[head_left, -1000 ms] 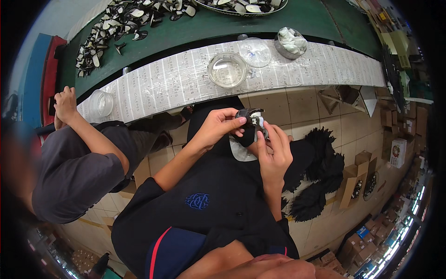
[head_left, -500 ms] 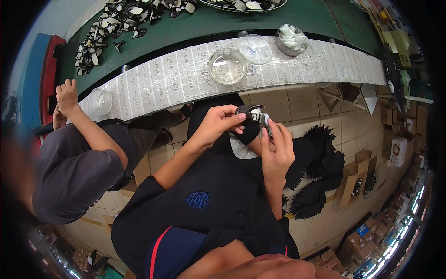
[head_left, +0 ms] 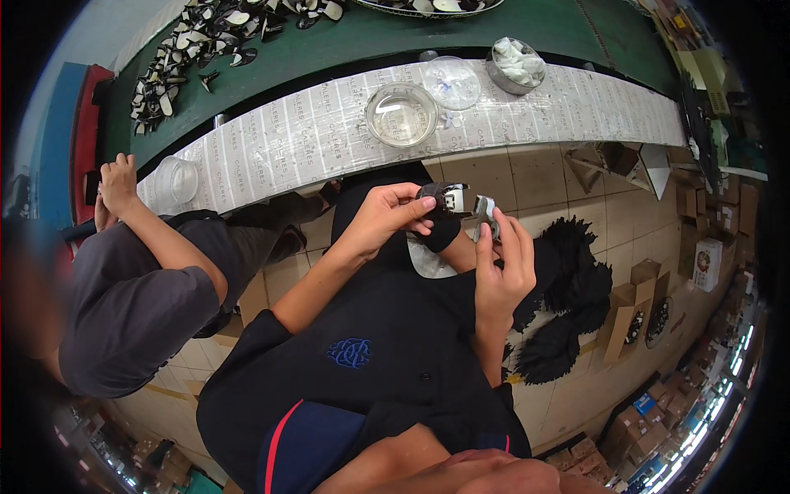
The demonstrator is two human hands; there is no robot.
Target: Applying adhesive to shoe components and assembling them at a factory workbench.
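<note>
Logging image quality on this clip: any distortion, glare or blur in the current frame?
Head view: the silver-grey bench strip bows into an arc, corners black; head view, lower right: a row of lights burns out white; head view, left edge: the co-worker's head is blurred; head view, centre: the dark piece in the left grip looks fairly sharp, though small.

Beige floor tiles (head_left: 531,177) spread below a green-topped worktable (head_left: 527,37); pale wall (head_left: 103,37) upper left, white strip lights (head_left: 729,383) lower right.

Black-and-white piece (head_left: 450,199) in left hand (head_left: 387,216); grey piece (head_left: 485,217) in right hand (head_left: 504,267); beyond both, green tabletop (head_left: 559,37) and pale grey, line-patterned strip (head_left: 296,136).
</note>
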